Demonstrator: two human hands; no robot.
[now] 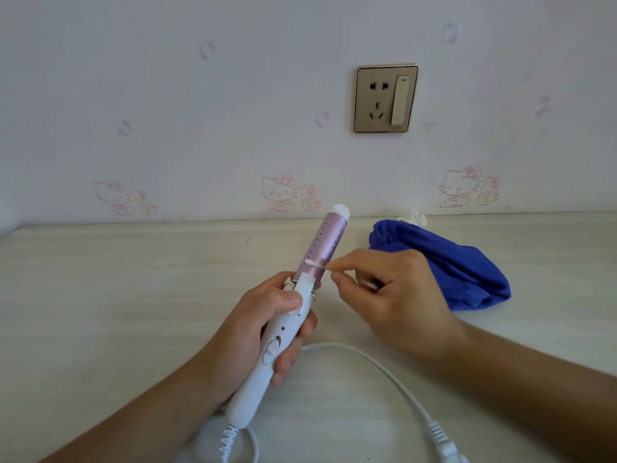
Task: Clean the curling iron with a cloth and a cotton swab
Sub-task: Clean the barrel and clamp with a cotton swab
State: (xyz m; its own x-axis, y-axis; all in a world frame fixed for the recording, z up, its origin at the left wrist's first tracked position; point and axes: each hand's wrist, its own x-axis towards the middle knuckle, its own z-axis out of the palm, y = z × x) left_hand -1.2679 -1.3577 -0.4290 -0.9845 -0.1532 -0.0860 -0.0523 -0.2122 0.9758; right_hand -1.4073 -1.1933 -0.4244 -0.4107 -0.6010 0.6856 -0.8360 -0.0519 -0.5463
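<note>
View from above the table [117,279], facing the wall. The left hand [263,315] is wrapped round the white handle of the iron [287,332], fingers curled underneath and thumb laid on the clamp lever. This grip lifts the iron off the table and tilts the barrel up and away, towards the wall, so that its side faces the working hand.

The right hand [394,295] pinches the stick of the swab [317,264] between thumb and forefinger, the other fingers loosely curled. The swab lies crosswise, its tip touching the lower barrel just above the clamp hinge. A pinch so near the end probably serves fine control at the seams and holes.

The cloth [460,272], blue and bunched, lies on the table to the right, behind the right hand, within reach but not in use. The cord [384,369] loops slack across the table to a plug [444,442] at the near edge. The socket [385,98] on the wall holds nothing, so the iron appears to be unpowered, as cleaning would require.

The iron has a pink-lilac barrel dotted with rows of small dark holes, a white cap at the tip, and a white handle bearing a slide switch and a small indicator dot. No dirt can be made out on the barrel from here.
</note>
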